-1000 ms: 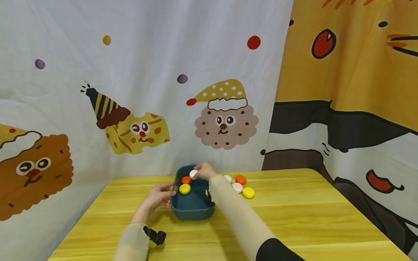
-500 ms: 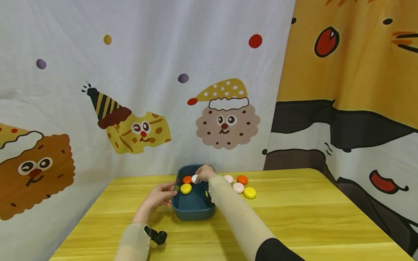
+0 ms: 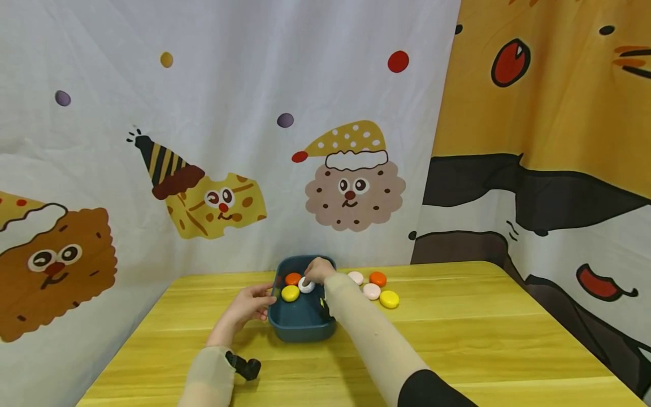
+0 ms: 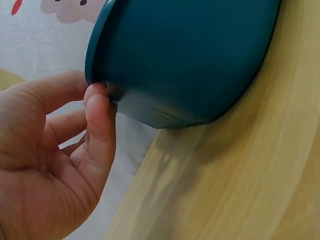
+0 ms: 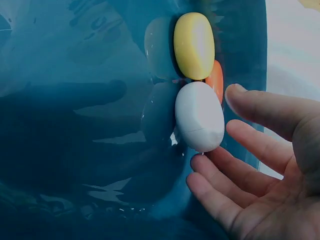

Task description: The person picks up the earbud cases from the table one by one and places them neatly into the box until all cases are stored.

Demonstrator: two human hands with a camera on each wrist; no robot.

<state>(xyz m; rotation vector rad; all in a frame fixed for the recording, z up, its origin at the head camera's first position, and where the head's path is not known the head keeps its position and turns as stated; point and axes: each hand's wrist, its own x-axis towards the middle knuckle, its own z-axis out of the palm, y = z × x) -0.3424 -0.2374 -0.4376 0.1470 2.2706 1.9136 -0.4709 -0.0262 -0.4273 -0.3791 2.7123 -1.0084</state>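
A blue-green box (image 3: 302,333) stands on the table. My left hand (image 3: 247,307) holds its left side, thumb and fingertips at the rim (image 4: 95,45). Inside lie a yellow candy-shaped piece (image 3: 290,293), an orange one (image 3: 293,278) and a white one (image 5: 200,117), all smooth and rounded. My right hand (image 3: 319,270) reaches into the far end of the box beside the white piece. In the right wrist view the right hand's fingers (image 5: 240,195) are spread around that piece, with a gap between thumb and piece.
Right of the box on the wood-grain table (image 3: 458,339) lie two pale pink pieces (image 3: 372,291), an orange piece (image 3: 378,278) and a yellow piece (image 3: 389,299). A printed cloth (image 3: 325,68) hangs behind the table.
My right hand has lowered the white piece into the box, next to the yellow and orange ones, and its fingers have loosened. The left hand has stayed on the box.
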